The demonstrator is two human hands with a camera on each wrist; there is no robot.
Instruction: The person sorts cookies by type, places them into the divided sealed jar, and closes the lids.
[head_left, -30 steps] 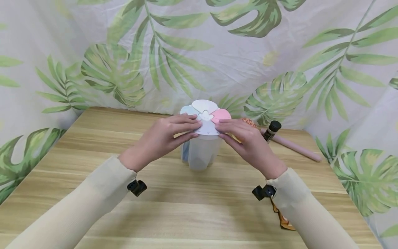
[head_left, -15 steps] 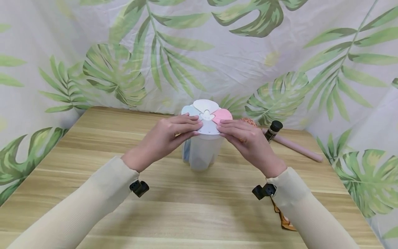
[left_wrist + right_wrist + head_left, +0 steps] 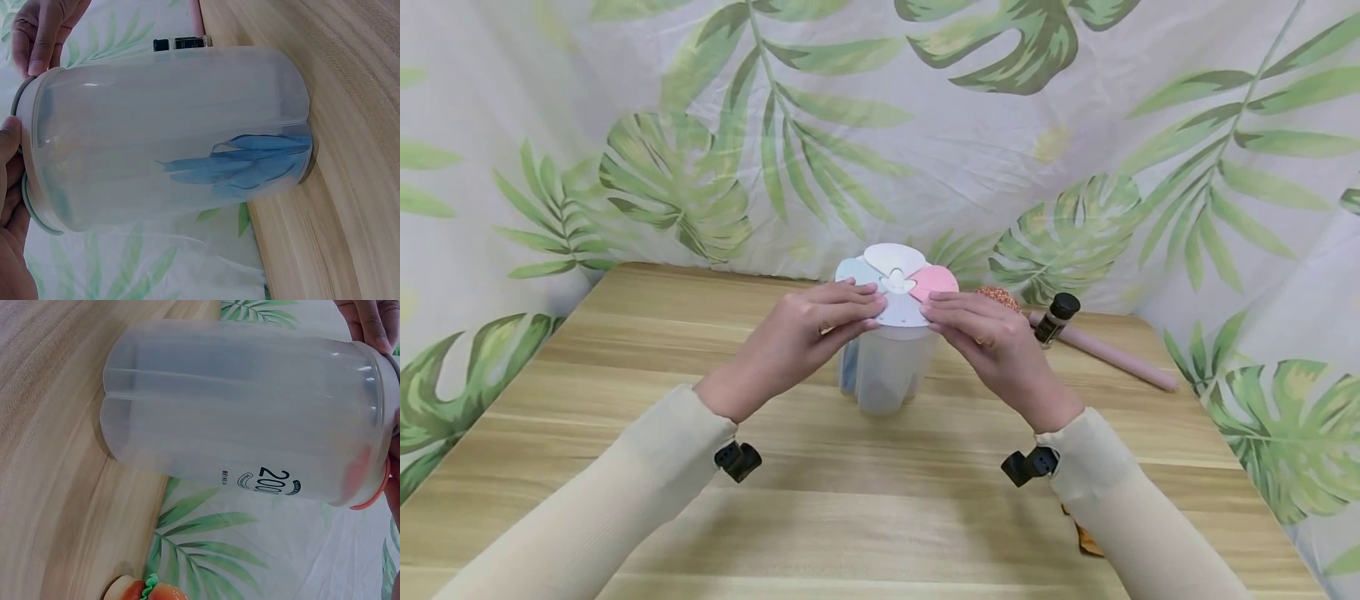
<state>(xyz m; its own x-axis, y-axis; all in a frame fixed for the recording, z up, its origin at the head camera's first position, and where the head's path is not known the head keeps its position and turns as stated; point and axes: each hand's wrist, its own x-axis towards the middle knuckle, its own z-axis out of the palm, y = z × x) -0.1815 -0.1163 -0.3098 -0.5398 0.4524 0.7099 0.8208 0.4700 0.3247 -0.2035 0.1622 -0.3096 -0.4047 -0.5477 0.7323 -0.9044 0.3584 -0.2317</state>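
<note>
A translucent food canister point(image 3: 887, 379) stands upright on the wooden table, topped by a lid point(image 3: 895, 257) with white, pale blue and pink flaps. My left hand point(image 3: 820, 325) grips the near left of the lid, fingers over the top and thumb at the rim. On the near right, my right hand point(image 3: 988, 329) grips it the same way. Through the wall, the left wrist view shows a crumpled blue piece point(image 3: 250, 162) low inside. Dark print point(image 3: 272, 481) on the wall appears in the right wrist view. The lid's flaps lie flat.
Behind my right hand are an orange speckled round thing point(image 3: 998, 296), a black-capped bottle point(image 3: 1057, 317) and a pink rod point(image 3: 1116, 364). An orange-brown item point(image 3: 1087, 540) lies partly under my right forearm. A toy burger point(image 3: 150, 590) shows in the right wrist view.
Both hands keep their places on the lid and the canister stays put. My right forearm has shifted slightly left, covering more of the orange-brown item.
</note>
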